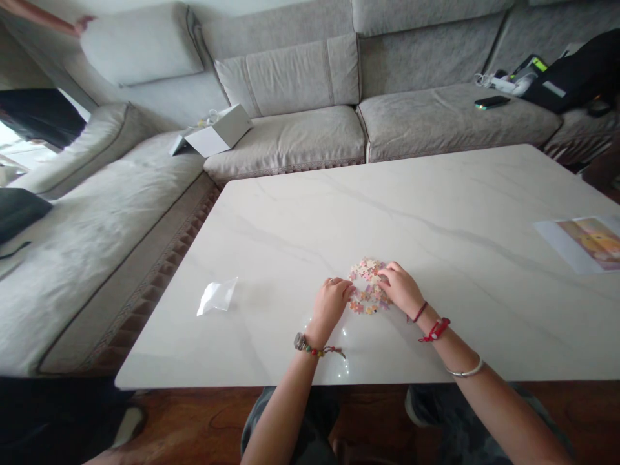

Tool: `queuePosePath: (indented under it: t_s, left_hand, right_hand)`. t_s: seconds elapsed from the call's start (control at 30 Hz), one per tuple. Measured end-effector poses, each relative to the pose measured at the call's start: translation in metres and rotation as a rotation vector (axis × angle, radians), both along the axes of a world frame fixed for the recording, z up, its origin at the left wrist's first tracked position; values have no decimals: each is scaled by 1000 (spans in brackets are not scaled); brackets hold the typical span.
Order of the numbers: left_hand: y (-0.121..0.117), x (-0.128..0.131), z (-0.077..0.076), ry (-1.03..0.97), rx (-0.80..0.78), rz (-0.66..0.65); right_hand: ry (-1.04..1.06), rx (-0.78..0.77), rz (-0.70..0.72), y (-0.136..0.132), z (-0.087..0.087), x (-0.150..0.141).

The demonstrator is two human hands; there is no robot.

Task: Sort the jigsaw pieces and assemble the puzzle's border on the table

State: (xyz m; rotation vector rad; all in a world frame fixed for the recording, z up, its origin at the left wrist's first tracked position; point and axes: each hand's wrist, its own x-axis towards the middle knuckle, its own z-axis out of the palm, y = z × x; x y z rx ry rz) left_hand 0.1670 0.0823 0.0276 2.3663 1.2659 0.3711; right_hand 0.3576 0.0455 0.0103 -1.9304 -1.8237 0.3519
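A loose pile of small pastel jigsaw puzzle pieces [369, 289] lies on the white marble table [290, 258], close to its near edge. My left hand [332, 303] rests at the pile's left side, fingers curled against the pieces. My right hand [400, 287] lies over the pile's upper right, its fingertips on the pieces. Both hands partly hide the pile, so I cannot tell whether either holds a piece. A clear plastic bag [217, 296] lies on the table left of my hands.
A printed picture sheet [581, 244] lies at the table's right edge. Beyond the table, a grey sectional sofa [290, 139] holds a white box [217, 132], a phone [491, 102] and a black bag [571, 74]. Another person's hand [83, 24] shows at the top left.
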Motion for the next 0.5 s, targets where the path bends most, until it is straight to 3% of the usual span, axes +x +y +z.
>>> queuePosePath:
  t_s: [0.13,0.3,0.5]
  left_hand:
    - [23,12,7,-52,-5,135]
    - [50,36,-5,24,-93,121]
    - [56,43,-13,25,-122,140]
  right_hand:
    - [13,-8,11,2,-7,-1]
    - [33,-17,-20,5,-11,-6]
    - [46,-65,-42,9,-12,-9]
